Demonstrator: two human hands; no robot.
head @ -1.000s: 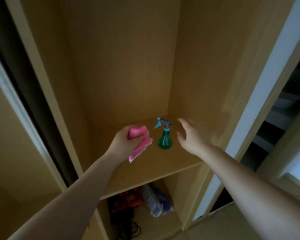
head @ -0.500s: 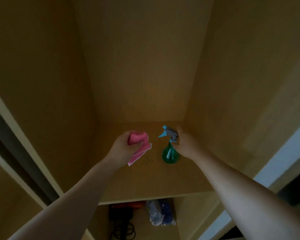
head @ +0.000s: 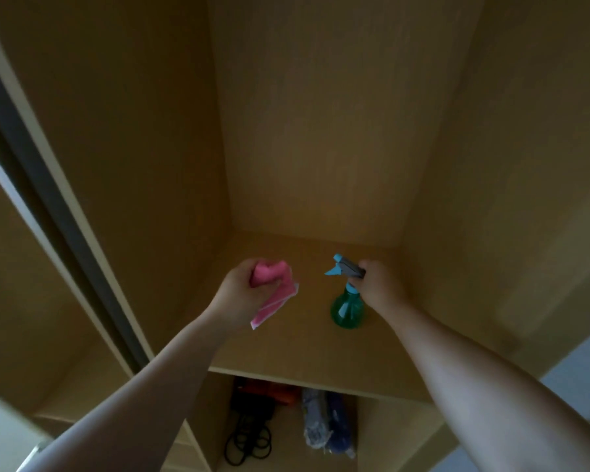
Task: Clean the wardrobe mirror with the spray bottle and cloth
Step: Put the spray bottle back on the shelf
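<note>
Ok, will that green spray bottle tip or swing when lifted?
Probably light: the spray bottle is translucent plastic, fill level unclear. Its wide round base likely stands steady. Gripped high at the neck by the right hand, it may swing slightly.

This looks like a home, at an open wardrobe (head: pixel 321 131): tall pale wood-grain panels (head: pixel 133 148) enclose a deep shelf (head: pixel 304 356), a dark sliding-door rail (head: pixel 48 206) runs down the left side, and the compartment under the shelf's front edge stores coiled black cables (head: pixel 249 444), an orange object (head: pixel 276 391) and wrapped bundles (head: pixel 334 427).
</note>
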